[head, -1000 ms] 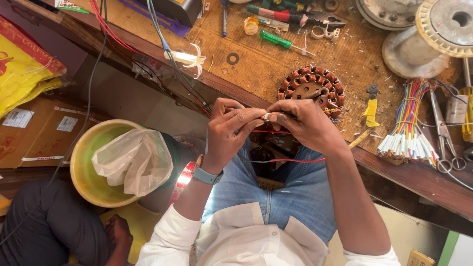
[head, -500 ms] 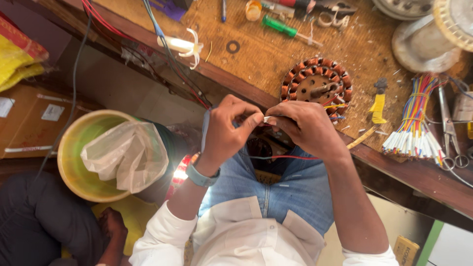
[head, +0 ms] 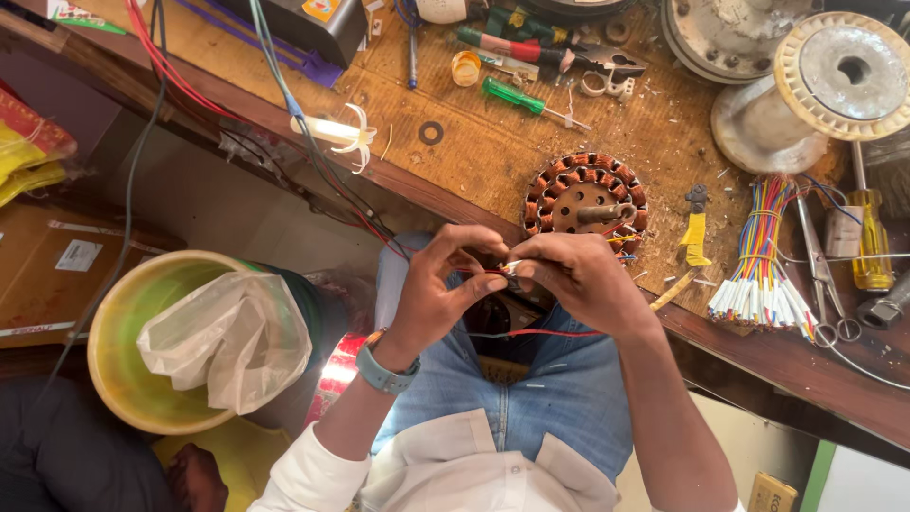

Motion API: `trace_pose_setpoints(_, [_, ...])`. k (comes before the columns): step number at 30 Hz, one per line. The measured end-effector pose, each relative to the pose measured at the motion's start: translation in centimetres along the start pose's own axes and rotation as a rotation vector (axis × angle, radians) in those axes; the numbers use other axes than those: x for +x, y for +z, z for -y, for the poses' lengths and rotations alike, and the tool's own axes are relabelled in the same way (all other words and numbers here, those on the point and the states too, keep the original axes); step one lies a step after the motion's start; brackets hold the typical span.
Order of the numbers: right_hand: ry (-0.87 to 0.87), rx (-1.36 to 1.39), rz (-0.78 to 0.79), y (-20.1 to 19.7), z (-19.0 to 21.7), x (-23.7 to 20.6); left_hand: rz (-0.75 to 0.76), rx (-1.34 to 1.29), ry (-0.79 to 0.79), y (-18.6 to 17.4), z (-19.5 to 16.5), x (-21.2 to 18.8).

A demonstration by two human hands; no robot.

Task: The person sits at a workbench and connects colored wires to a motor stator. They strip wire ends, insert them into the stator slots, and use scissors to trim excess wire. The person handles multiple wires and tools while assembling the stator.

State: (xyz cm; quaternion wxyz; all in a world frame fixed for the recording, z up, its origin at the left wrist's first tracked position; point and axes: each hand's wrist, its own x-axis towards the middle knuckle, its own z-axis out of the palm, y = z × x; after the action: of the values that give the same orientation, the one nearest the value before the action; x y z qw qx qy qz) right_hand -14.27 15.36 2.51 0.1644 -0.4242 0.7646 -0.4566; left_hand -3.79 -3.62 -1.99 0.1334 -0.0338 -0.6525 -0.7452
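Observation:
My left hand [head: 439, 292] and my right hand [head: 578, 277] meet above my lap, fingertips pinched together on the end of a thin red wire [head: 540, 333] that trails across my jeans. A small pale sleeve or wire tip shows between the fingers. Just beyond my hands, at the bench edge, lies a round motor stator [head: 585, 192] with copper windings and a centre shaft. I wear a grey wristwatch [head: 382, 373] on the left wrist.
The wooden bench [head: 455, 142] carries a bundle of coloured wires [head: 758, 261], a green screwdriver [head: 517, 97], a yellow screwdriver [head: 867, 246], scissors, a metal spool [head: 815, 85] and red and blue cables [head: 284, 104]. A yellow-green bucket [head: 123, 360] with a plastic bag stands at my left.
My hands stay pinched on the wire with small finger shifts. The view has drifted, so the bench and stator sit slightly differently in frame.

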Motion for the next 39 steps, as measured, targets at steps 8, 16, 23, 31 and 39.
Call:
trace_pose_setpoints(8, [0.074, 0.043, 0.03, 0.0, 0.1, 0.3, -0.175, 0.528, 0.407, 0.4, -0.3, 0.3])
trace_pose_setpoints(16, [-0.064, -0.134, -0.074, 0.8, 0.1, 0.2, -0.322, 0.658, 0.357, 1.9, -0.9, -0.4])
trace_pose_setpoints(23, [-0.185, -0.313, -0.203, 2.0, 0.0, 0.0, -0.291, 0.568, 0.043, 1.5, -1.9, -0.7])
trace_pose_setpoints(31, [-0.155, -0.138, -0.199, 1.7, -1.0, -0.2, 0.161, -0.584, -0.142, -2.2, -6.8, -2.1])
trace_pose_setpoints(39, [-0.006, -0.045, 0.013, 0.0, -0.2, 0.4, 0.096, 0.527, 0.365, -1.6, -4.5, 1.1])
